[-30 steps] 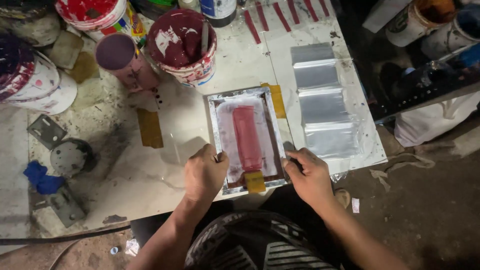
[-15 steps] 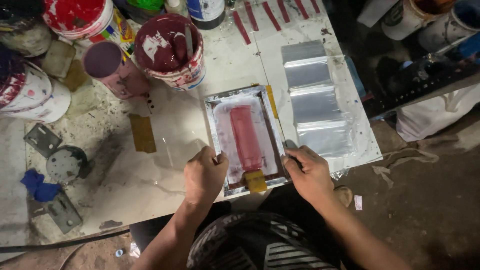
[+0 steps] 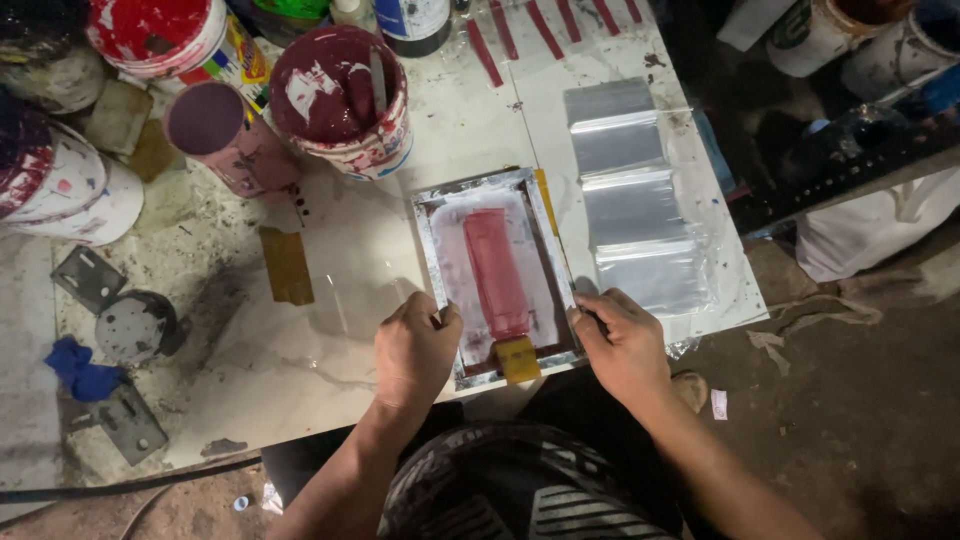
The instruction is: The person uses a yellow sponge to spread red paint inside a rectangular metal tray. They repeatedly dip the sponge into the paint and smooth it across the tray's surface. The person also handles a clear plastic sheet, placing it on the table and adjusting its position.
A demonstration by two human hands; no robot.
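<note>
We grip screen frame near corners, left hand, right hand both closed on rails; rigid, light; mesh fragile, ink-slick.

Left bucket cut off, perhaps paint.

Both arms are bare from the hands up to where they leave the picture; no sleeve covers either forearm. The left hand and the right hand carry no glove, ring, watch or band that can be seen. The person wears a dark garment printed with pale grey markings: curved streaks on the left part and short, straight, slanted stripes set side by side on the right part. Its cloth looks loose and slightly creased. The dim light hides any finer detail of the fabric.
</note>
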